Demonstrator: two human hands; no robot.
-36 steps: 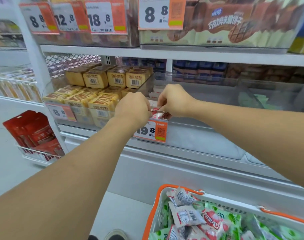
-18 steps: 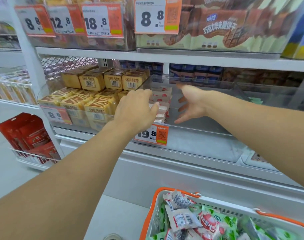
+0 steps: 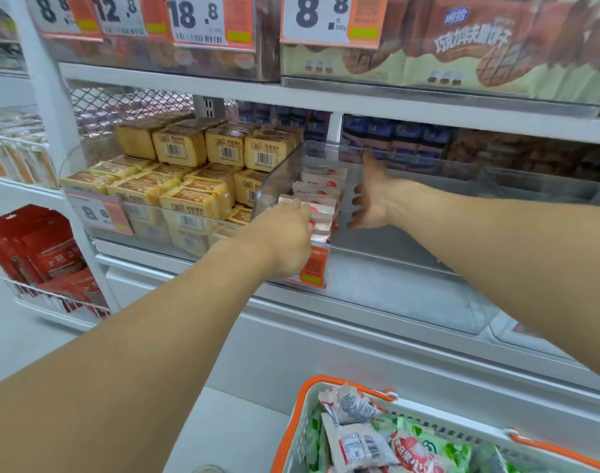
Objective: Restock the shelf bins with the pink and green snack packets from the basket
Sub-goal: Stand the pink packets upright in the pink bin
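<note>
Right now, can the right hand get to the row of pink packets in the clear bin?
Probably yes. The right hand is open inside the clear bin, just beside the pink packets, with bare bin floor around it. Only the left hand, touching the front packets, crowds that end.

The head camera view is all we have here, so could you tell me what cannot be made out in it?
- Left hand: its fingertips are hidden by its own back, so the grip on the pink packets is unclear.
- Price tag: the left wrist covers its digits.
- Basket: cut off by the bottom edge, so the packet count is unknown.
- Right hand: motion-blurred.
</note>
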